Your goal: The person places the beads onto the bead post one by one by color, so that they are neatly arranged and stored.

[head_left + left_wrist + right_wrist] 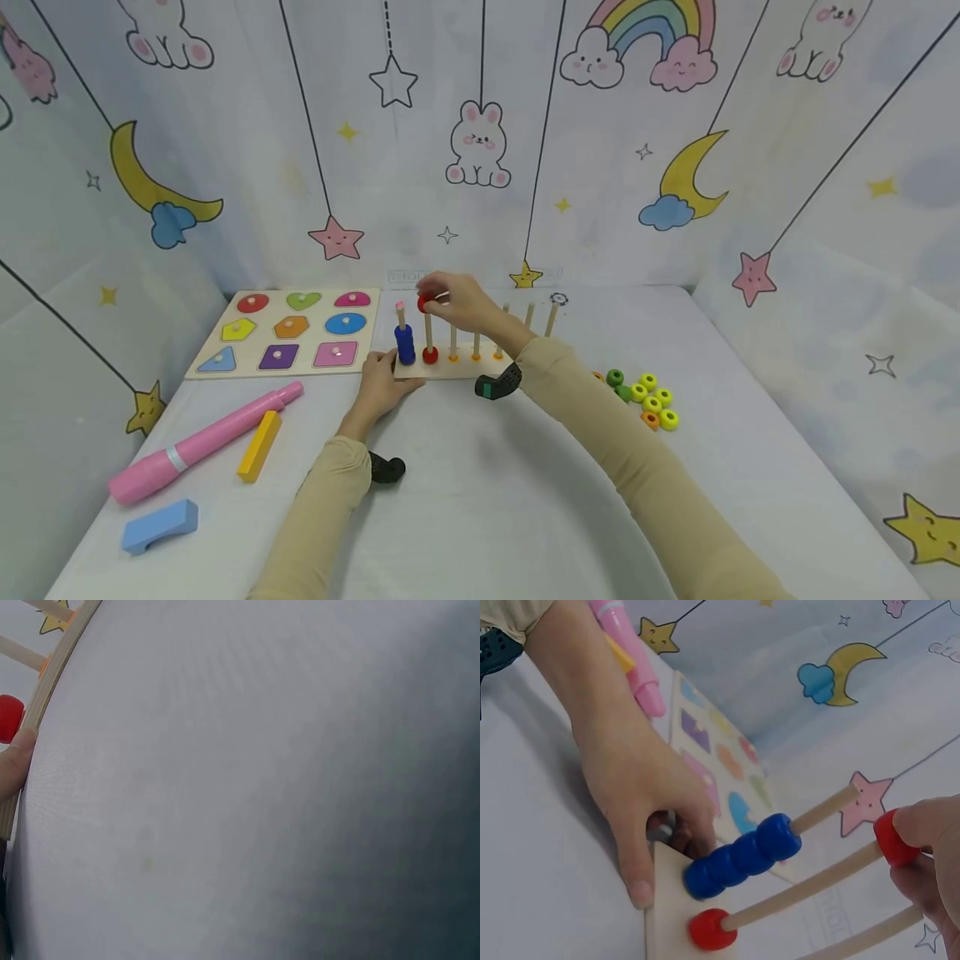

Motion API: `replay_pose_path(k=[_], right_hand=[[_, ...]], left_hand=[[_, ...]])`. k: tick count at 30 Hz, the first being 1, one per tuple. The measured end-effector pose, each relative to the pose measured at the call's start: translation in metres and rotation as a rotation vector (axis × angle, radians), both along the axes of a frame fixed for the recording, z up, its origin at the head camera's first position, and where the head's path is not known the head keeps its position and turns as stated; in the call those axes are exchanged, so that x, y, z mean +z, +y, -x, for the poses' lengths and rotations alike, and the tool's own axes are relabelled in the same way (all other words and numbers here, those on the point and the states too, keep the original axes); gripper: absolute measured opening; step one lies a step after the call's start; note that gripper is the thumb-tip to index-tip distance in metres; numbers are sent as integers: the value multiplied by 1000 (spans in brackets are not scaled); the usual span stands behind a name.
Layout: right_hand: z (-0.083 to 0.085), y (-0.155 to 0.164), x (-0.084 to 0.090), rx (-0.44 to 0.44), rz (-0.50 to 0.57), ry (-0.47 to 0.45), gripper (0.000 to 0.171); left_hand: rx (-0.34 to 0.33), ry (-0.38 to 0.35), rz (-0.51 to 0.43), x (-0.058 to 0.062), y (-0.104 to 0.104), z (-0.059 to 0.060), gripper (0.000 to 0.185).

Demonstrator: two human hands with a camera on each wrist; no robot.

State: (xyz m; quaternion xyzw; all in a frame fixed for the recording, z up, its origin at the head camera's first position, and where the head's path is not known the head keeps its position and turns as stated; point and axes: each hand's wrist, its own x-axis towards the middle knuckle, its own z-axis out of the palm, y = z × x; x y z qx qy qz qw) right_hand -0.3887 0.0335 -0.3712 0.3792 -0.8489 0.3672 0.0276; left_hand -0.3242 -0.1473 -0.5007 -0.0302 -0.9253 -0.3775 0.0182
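My right hand (pixel 463 302) pinches a red bead (pixel 894 838) at the tip of the second peg of a wooden peg board (pixel 442 367). Another red bead (pixel 713 929) sits at the foot of that same peg. On the leftmost peg, several blue beads (pixel 404 344) are stacked, with bare wood above them. My left hand (pixel 378 385) grips the board's left end, thumb along the front edge and fingers behind, as the right wrist view shows. Only the left thumb (pixel 16 761) shows in the left wrist view. The other pegs stand bare to the right.
Right of the board lie loose green, yellow and orange beads (pixel 652 404). A shape puzzle board (pixel 281 340) is at the back left. Nearer on the left are a pink stick (pixel 217 434), a yellow block (pixel 259 447) and a blue arched block (pixel 160 527).
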Motion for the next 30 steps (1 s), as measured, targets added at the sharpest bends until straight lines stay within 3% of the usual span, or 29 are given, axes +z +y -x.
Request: replay_pose_path(k=[13,18,30], right_hand=[[0,13,3,-5,7,51,27],[3,28,4,-46,21,64,25],[15,116,4,-231,223,45,25]], left_hand=[[1,3,-4,-1,2,0,84],[-3,16,3,-1,2,1,84],[0,-2,9,-1,1,2,84]])
